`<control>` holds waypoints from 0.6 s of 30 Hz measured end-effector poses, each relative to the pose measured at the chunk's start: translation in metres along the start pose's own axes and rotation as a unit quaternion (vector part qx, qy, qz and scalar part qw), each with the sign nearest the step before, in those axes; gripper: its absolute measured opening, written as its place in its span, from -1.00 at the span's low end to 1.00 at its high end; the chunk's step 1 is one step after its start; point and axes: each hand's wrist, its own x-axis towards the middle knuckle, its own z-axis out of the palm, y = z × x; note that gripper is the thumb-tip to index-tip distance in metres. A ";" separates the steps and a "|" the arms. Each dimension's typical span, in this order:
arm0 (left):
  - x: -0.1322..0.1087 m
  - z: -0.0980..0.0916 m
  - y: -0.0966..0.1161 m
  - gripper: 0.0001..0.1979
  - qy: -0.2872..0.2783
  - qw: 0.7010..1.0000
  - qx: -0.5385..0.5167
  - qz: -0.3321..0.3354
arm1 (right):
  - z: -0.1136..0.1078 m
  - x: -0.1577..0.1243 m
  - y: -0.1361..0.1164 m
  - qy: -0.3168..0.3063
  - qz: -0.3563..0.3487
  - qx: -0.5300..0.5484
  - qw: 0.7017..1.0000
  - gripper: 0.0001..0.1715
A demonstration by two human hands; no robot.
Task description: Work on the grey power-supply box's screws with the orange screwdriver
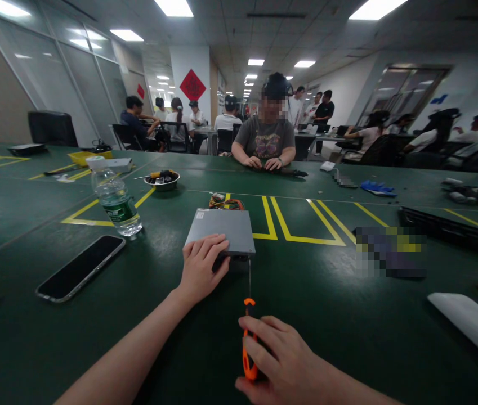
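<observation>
A grey metal computer power supply (230, 225) lies flat on the green table, its bundle of coloured cables (232, 203) at the far side. My left hand (202, 267) grips its near left part, fingers over the top and thumb at the near edge. In my right hand (278, 357) is an orange and black screwdriver (249, 360), the fingers closed around its handle. Its thin shaft points away from me, and the tip is at the near right corner of the power supply. Whether the tip sits in a screw is too small to tell.
Left of the power supply stand a water bottle (116, 205) and a phone (80, 269). Behind them is a metal bowl (171, 183) with small parts and a tool. A white object (470, 326) lies at the right. Across the table sits a person (264, 138).
</observation>
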 end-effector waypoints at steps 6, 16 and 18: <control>0.000 -0.002 0.001 -0.75 -0.001 1.000 0.000 0.002 | -0.001 0.002 -0.003 -0.016 -0.014 -0.010 1.000 -0.71; 0.000 -0.002 0.001 -0.74 -0.010 1.000 -0.001 0.001 | -0.001 -0.002 0.000 0.059 -0.048 0.015 0.997 -0.80; 0.000 -0.002 0.001 -0.74 -0.010 1.000 0.000 0.001 | -0.001 0.000 -0.001 0.048 -0.059 0.023 0.997 -0.80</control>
